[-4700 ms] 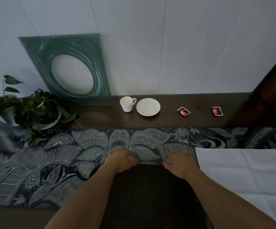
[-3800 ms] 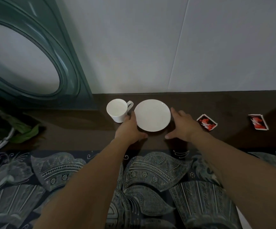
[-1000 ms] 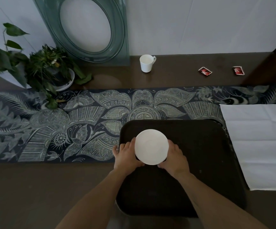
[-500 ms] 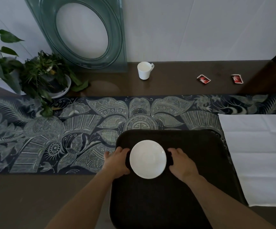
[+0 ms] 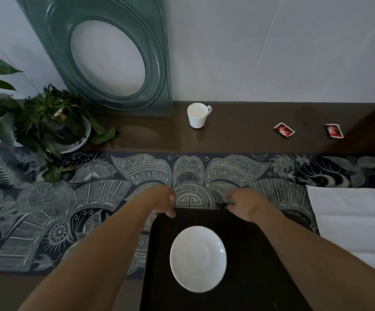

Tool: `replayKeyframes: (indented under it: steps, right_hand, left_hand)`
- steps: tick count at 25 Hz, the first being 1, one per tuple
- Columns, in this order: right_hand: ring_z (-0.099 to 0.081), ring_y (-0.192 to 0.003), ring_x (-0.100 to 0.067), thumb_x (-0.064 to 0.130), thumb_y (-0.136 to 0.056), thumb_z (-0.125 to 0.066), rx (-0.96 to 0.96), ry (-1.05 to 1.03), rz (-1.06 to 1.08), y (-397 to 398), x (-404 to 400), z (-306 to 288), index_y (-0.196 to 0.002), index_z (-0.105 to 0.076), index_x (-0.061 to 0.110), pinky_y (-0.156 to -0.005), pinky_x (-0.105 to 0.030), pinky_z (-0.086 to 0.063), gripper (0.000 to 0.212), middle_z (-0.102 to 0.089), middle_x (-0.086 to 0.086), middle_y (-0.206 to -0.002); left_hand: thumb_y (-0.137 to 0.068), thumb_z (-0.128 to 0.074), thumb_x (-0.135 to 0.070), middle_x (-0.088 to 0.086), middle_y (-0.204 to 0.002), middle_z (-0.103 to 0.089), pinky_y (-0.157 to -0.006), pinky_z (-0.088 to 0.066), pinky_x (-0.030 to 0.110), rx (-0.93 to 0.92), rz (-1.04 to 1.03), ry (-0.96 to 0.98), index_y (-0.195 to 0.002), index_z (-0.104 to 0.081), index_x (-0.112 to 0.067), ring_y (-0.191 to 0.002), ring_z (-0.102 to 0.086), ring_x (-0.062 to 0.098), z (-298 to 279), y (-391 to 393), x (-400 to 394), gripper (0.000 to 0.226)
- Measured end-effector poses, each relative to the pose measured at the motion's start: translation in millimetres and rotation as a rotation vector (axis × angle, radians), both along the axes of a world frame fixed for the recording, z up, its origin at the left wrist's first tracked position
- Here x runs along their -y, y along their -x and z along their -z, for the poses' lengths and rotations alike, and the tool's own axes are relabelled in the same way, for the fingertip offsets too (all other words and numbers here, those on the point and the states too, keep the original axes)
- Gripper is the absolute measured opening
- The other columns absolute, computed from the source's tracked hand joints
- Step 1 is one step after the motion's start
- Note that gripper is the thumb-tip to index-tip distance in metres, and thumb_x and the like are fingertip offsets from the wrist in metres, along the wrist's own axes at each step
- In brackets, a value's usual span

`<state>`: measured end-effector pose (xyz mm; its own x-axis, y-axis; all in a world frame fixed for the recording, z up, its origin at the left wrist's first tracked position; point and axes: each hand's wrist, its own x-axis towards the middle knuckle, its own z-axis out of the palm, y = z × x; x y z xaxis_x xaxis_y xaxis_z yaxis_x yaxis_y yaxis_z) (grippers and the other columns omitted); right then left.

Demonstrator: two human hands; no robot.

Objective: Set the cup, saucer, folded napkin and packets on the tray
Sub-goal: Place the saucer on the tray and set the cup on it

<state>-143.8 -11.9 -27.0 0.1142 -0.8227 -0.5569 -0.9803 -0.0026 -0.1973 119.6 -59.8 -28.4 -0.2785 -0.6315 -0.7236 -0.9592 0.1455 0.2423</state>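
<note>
The saucer (image 5: 198, 258) is set flat on the dark tray (image 5: 249, 243), somewhat left of the tray's middle, and is touched by neither hand, so that part of the task is judged done. The left hand (image 5: 163, 202) and the right hand (image 5: 242, 204) are placed at the tray's far edge, with fingers curled over or against the rim; whether the rim is truly gripped or only touched cannot be told, though nothing else is held in either hand. The step in hand is judged to be a squaring of the tray on the patterned runner (image 5: 69, 198) before the next item is fetched. The cup (image 5: 197, 115) is left upright on the bare dark tabletop (image 5: 238, 135) near the wall, well beyond the tray, with its handle turned to the right. The two red packets (image 5: 284, 130) (image 5: 334, 130) are seen further right on the same surface, apart from each other. The white napkin (image 5: 357, 221) is spread on the right, not yet folded. A reach across the runner is called for next, probably to the cup, which is best taken by its handle and lowered onto the middle of the saucer.
</note>
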Motion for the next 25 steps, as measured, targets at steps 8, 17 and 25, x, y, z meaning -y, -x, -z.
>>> replayKeyframes:
  steps: [8, 17, 25]
  right_hand:
    - [-0.055, -0.111, -0.022, 0.031, -0.095, -0.048, -0.016, 0.018, -0.018, 2.4, 91.1, 6.8, -0.119, -0.058, 0.025, -0.094, -0.037, -0.046, 0.027, -0.061, -0.003, -0.123]
    - [-0.053, -0.118, -0.025, 0.033, -0.092, -0.052, -0.063, 0.124, 0.008, 14.3, 198.3, -0.1, -0.132, -0.052, 0.029, -0.098, -0.042, -0.047, 0.041, -0.059, -0.002, -0.129]
    - [-0.042, -0.129, -0.033, 0.038, -0.089, -0.059, -0.112, 0.309, -0.023, 10.4, 280.8, 3.8, -0.15, -0.022, 0.031, -0.099, -0.048, -0.039, 0.072, -0.043, -0.01, -0.144]
  left_hand:
    - [-0.08, -0.074, -0.039, 0.001, -0.126, -0.06, -0.093, -0.047, 0.04, 0.088, 0.089, 0.023, -0.123, -0.058, -0.026, -0.112, -0.058, 0.024, 12.7, 20.2, 85.5, 0.048]
    - [-0.078, -0.07, -0.045, 0.001, -0.124, -0.063, -0.097, -0.047, 0.046, 0.102, 0.09, 0.183, -0.124, -0.059, -0.024, -0.113, -0.058, 0.026, 8.0, 33.5, 191.5, 0.052]
    - [-0.067, -0.071, -0.067, 0.004, -0.144, -0.048, -0.101, -0.042, 0.049, 0.105, 0.019, 0.397, -0.141, -0.039, -0.025, -0.129, -0.047, 0.03, -2.8, 50.9, 262.6, 0.091]
